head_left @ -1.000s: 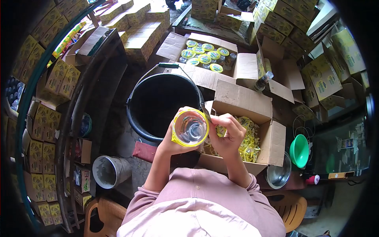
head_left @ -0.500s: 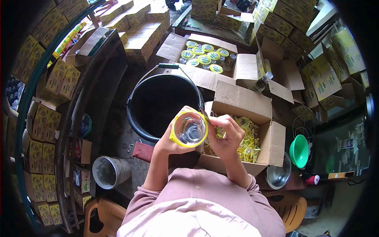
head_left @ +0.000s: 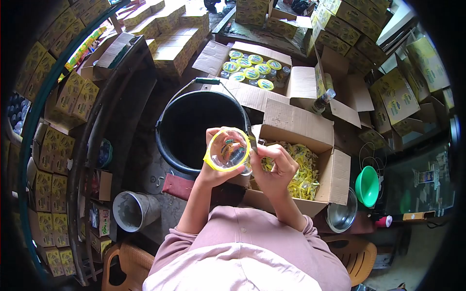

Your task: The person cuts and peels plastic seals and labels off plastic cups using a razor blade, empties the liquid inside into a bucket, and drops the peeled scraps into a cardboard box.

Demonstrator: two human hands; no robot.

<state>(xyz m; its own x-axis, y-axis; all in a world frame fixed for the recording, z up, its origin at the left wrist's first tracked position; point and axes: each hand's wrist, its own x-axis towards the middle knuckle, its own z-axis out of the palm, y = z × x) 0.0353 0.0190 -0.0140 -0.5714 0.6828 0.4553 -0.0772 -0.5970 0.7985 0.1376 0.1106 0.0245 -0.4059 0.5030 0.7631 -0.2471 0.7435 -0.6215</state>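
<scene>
My left hand [head_left: 213, 169] is wrapped round a clear plastic cup [head_left: 229, 151] with a yellow rim, its open top turned toward me. Close to the cup's right side, my right hand [head_left: 275, 167] pinches a thin dark blade-like tool [head_left: 253, 137]. Behind the cup is a large black bucket [head_left: 194, 114] with a raised handle. Below and beyond my right hand, an open carton [head_left: 338, 175] holds yellow strips [head_left: 306, 179]. Farther off, another open carton [head_left: 252, 94] holds cups with yellow printed lids [head_left: 251, 72].
A grey bucket [head_left: 136, 212] stands at the lower left, near a dark red block [head_left: 177, 186]. To the right are a metal bowl [head_left: 342, 216] and a green bowl [head_left: 367, 186]. A bottle [head_left: 324, 100] leans by the cartons. Stacked yellow boxes [head_left: 179, 46] line both sides.
The cup in my left hand has tilted and shifted slightly left and up, showing more of its outer side. My right hand has moved slightly down and left, still holding the tool.
</scene>
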